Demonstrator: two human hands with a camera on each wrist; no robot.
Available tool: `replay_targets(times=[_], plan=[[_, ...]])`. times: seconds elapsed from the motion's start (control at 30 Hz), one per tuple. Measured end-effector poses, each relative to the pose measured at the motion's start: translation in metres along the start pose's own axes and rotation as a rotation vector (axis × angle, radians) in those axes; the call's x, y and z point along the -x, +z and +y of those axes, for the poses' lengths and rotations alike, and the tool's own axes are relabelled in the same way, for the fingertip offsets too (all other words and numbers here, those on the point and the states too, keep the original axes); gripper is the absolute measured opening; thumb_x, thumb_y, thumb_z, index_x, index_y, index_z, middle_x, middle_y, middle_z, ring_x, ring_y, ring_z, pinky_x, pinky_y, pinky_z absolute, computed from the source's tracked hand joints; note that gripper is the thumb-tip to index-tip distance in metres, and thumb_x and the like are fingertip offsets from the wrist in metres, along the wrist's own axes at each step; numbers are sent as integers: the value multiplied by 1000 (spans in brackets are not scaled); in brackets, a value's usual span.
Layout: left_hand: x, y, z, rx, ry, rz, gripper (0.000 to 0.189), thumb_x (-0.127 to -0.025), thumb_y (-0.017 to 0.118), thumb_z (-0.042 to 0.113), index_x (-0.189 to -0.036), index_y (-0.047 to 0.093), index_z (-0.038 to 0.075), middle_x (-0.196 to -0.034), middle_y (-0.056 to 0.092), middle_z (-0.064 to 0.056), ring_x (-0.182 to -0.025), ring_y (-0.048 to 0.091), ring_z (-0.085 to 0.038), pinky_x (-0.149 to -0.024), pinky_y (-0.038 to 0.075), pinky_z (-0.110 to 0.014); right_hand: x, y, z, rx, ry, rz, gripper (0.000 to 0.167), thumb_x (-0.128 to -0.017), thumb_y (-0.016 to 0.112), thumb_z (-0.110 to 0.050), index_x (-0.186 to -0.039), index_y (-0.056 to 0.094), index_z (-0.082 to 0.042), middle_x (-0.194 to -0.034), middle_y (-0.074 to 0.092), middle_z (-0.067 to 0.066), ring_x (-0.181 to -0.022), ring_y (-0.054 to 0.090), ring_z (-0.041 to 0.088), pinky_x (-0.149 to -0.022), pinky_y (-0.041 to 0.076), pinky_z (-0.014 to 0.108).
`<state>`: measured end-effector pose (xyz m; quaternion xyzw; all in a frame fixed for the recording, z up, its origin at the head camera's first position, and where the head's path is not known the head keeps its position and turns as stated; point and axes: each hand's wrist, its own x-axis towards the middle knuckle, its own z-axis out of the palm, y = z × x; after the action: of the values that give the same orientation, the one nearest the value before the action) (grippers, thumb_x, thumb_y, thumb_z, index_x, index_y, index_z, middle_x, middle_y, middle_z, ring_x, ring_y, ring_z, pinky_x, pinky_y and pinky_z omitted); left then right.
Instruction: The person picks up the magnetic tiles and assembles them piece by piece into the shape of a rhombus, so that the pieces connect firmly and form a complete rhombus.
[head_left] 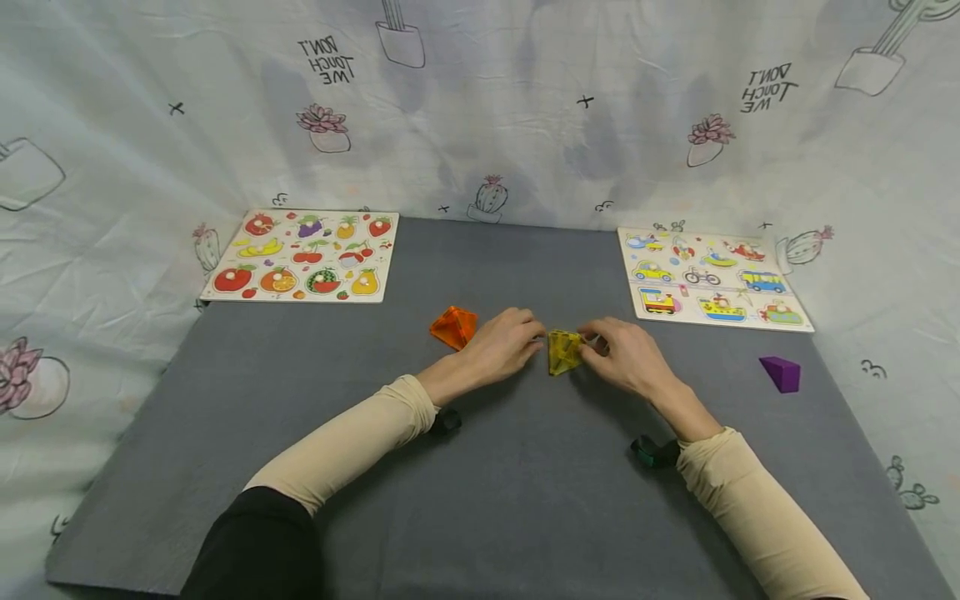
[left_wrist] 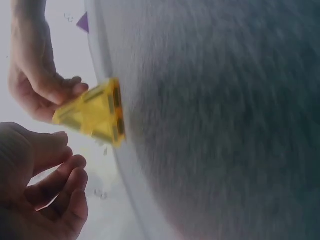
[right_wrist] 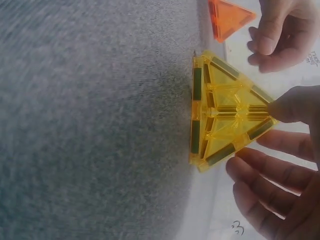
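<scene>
A see-through yellow pyramid of magnetic tiles stands on the grey table. My right hand pinches its top, the thumb on one side and the fingers on the other, as the right wrist view shows at the pyramid's tip. Just left of it is my left hand, fingers loosely bent with nothing between them. In the left wrist view a small gap shows between that hand and the yellow pyramid. An orange tile pyramid sits behind the left wrist, partly hidden by it.
At the back left lies a fruit picture board; a vehicle picture board lies at the back right. A purple wedge block is near the right edge. Dark wrist devices hang beneath both wrists. A printed cloth hangs behind the table.
</scene>
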<state>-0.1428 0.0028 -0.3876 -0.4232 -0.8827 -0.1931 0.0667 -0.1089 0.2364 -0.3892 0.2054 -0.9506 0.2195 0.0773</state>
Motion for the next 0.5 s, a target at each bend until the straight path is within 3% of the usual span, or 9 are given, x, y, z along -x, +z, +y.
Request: replay_targets(times=[0.33, 0.5], plan=[[19, -31, -31, -276, -15, 208, 14, -91, 69, 18, -102, 74, 10, -98, 67, -7, -91, 59, -24, -71, 48, -34, -5, -2, -5, -9, -97, -46, 39, -95, 65, -26, -131, 62, -11, -121, 64, 10, -102, 64, 26, -81, 53, 47], [28, -45, -49, -273, -102, 191, 19, -94, 66, 18, -108, 73, 7, -105, 65, -10, -97, 58, -28, -78, 49, -38, -7, -1, -7, -9, -123, -60, 38, -95, 64, -26, -130, 63, -12, -123, 62, 11, -108, 62, 28, -86, 52, 48]])
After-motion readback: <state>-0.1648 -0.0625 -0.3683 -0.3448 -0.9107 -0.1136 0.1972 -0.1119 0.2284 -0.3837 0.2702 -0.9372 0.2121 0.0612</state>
